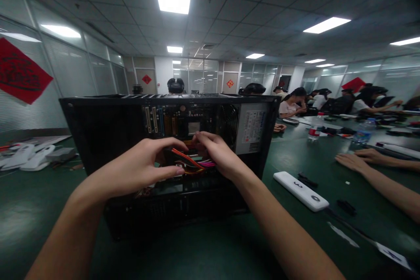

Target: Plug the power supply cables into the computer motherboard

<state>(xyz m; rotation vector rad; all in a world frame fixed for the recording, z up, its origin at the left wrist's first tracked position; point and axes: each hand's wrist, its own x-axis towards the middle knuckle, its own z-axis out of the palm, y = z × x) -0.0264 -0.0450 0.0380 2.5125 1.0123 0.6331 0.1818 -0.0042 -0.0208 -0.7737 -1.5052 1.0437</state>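
An open black computer case [170,203] stands before me on the table, its inside facing me. My left hand [147,162] is curled around a bundle of coloured cables [185,159], red, orange, black and pink, with the thumb below and the fingers above. My right hand [218,151] reaches in from the right, fingertips pinched together beside the bundle, below the square metallic processor area [194,128] of the motherboard. What those fingertips hold is hidden. Pale and blue slots [154,120] show on the board's left, and a silver power supply [252,127] sits at the upper right.
On the green table [295,153] a white power strip [300,190] lies right of the case, near small black pieces. Another person's hands [356,159] rest farther right. Bottles [315,129] stand beyond. White devices [36,157] lie at left. Several people sit at the back.
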